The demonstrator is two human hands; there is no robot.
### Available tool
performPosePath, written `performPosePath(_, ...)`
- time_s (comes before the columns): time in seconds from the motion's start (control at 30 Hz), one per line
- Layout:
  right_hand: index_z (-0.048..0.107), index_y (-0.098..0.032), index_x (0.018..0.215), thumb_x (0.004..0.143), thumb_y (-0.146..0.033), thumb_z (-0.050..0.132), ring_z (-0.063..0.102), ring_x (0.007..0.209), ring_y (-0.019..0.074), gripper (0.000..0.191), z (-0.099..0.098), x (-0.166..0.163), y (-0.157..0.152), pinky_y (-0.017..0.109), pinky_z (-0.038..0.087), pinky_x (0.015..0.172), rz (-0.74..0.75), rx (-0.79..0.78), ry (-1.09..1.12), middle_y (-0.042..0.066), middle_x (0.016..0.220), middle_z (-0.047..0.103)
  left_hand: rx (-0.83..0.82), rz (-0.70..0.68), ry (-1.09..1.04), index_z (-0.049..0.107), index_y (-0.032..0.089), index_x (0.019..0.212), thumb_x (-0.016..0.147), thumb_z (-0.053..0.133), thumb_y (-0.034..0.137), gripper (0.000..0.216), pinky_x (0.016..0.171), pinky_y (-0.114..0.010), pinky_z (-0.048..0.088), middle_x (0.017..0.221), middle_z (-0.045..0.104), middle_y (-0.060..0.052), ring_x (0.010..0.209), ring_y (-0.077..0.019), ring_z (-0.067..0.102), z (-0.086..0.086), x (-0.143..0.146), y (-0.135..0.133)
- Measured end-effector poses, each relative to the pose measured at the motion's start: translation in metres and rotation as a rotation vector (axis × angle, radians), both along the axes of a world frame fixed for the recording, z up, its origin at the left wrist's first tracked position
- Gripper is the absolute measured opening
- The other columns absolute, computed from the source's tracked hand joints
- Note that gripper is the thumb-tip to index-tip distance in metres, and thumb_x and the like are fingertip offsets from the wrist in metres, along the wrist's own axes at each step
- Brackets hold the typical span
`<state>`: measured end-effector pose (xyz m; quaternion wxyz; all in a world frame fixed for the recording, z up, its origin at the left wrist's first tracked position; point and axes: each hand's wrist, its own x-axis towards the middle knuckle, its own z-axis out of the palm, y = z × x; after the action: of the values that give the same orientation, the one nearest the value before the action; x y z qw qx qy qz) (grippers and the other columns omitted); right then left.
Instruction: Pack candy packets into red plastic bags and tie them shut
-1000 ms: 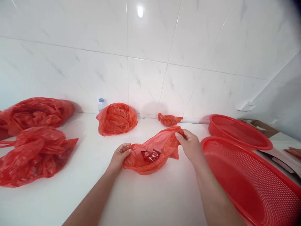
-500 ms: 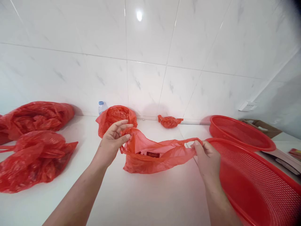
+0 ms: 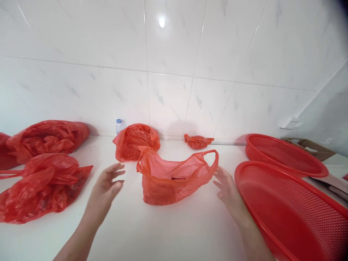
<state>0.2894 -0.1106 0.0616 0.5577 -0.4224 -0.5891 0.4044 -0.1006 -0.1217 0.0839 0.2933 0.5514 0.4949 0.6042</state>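
Note:
A red plastic bag [image 3: 168, 188] with loop handles stands on the white table [image 3: 163, 232], its mouth gaping upward. Inside it a small dark item [image 3: 178, 178] shows only as a sliver. To the left of the bag, my left hand [image 3: 104, 188] hovers with fingers apart and holds nothing. My right hand [image 3: 228, 190] is open beside the bag's right handle, fingertips close to it; whether they touch I cannot tell.
Two red mesh baskets [image 3: 290, 203] sit on the right, a cardboard box [image 3: 312, 148] behind them. Bulky red bags [image 3: 49, 185] lie at left. Along the tiled wall are a bunched bag [image 3: 137, 143], a small knotted bag [image 3: 198, 142] and a plastic bottle [image 3: 119, 127].
Both hands have let go of the red bag. My left hand has moved left and down, my right hand slightly down. The bag's handles now stand by themselves.

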Motion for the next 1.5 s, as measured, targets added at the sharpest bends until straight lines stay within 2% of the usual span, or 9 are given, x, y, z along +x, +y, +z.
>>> performPosePath(0.13,0.036,-0.034,0.133,0.066,-0.042,0.073,0.029,0.134,0.0248,0.077,-0.012,-0.022,0.031,0.045,0.030,0.104,0.073,-0.071,0.080,0.006,0.146,0.032,-0.197,-0.219,-0.020,0.039,0.028,0.134,0.063,0.075,0.044,0.081,0.101,-0.049,0.036,0.147,0.031,-0.013,0.133,-0.0348,0.029,-0.041,0.019,0.006)
performPosePath(0.33,0.063,-0.023,0.103,0.062,-0.033,0.078,0.060,0.098,0.0277,0.045,0.001,-0.080,0.056,0.042,0.046,0.085,0.081,-0.187,0.128,0.009,0.105,0.067,-0.285,-0.487,-0.232,0.056,0.021,0.119,0.065,0.076,0.030,0.059,0.094,-0.041,0.044,0.125,0.058,-0.012,0.117,-0.0326,0.051,-0.015,0.068,0.022)
performPosePath(0.5,0.067,-0.017,0.096,0.071,-0.033,0.072,0.064,0.090,0.0272,0.030,-0.003,-0.061,0.039,0.044,0.047,0.084,0.329,-0.385,0.381,0.010,0.097,0.070,-0.425,-0.469,-0.463,0.064,0.016,0.100,0.078,0.064,0.036,0.030,0.080,-0.040,0.051,0.096,0.070,-0.011,0.092,-0.0289,0.065,-0.006,0.068,0.028)
performPosePath(0.67,0.069,-0.021,0.093,0.066,-0.027,0.076,0.064,0.089,0.0232,0.029,-0.015,-0.043,0.054,0.035,0.049,0.079,0.181,-0.357,0.577,0.005,0.097,0.070,-0.481,-0.296,-0.736,0.059,0.015,0.101,0.072,0.070,0.030,0.034,0.074,-0.038,0.054,0.094,0.071,-0.011,0.082,-0.0271,0.069,-0.015,0.077,0.042)
performPosePath(0.8,0.069,-0.024,0.092,0.070,-0.028,0.072,0.063,0.088,0.0209,0.023,-0.034,-0.046,0.077,0.030,0.050,0.071,0.127,-0.347,0.618,0.001,0.094,0.071,-0.498,-0.333,-0.824,0.060,0.015,0.097,0.072,0.071,0.027,0.030,0.075,-0.037,0.055,0.093,0.071,-0.012,0.083,-0.0267,0.069,-0.033,0.093,0.063)
performPosePath(0.97,0.067,-0.026,0.097,0.068,-0.038,0.072,0.059,0.103,0.0234,0.032,-0.041,-0.055,0.091,0.035,0.048,0.084,0.177,-0.304,0.696,0.002,0.105,0.068,-0.508,-0.335,-0.861,0.059,0.015,0.103,0.075,0.067,0.036,0.036,0.079,-0.038,0.054,0.099,0.071,-0.014,0.090,-0.0270,0.068,-0.052,0.109,0.082)
performPosePath(1.1,0.063,-0.022,0.106,0.068,-0.051,0.070,0.056,0.110,0.0261,0.049,-0.034,-0.061,0.092,0.039,0.046,0.087,0.331,-0.305,0.589,0.008,0.112,0.065,-0.572,-0.393,-0.934,0.058,0.016,0.109,0.077,0.063,0.047,0.045,0.081,-0.039,0.053,0.104,0.069,-0.015,0.095,-0.0274,0.067,-0.058,0.110,0.090)
performPosePath(1.27,0.066,-0.015,0.092,0.068,-0.033,0.074,0.066,0.079,0.0217,0.031,-0.041,-0.059,0.090,0.031,0.049,0.069,0.499,-0.553,0.442,0.009,0.088,0.071,-0.703,-0.507,-1.046,0.059,0.017,0.107,0.078,0.063,0.043,0.040,0.081,-0.040,0.053,0.100,0.071,-0.013,0.094,-0.0277,0.067,-0.061,0.104,0.093)
performPosePath(1.5,0.064,-0.019,0.088,0.072,-0.035,0.070,0.066,0.079,0.0214,0.023,-0.054,-0.063,0.097,0.035,0.050,0.075,0.135,-0.539,0.693,0.004,0.085,0.071,-0.545,-0.434,-0.992,0.059,0.020,0.092,0.072,0.067,0.018,0.022,0.079,-0.037,0.053,0.082,0.071,-0.004,0.078,-0.0226,0.070,-0.062,0.106,0.095)
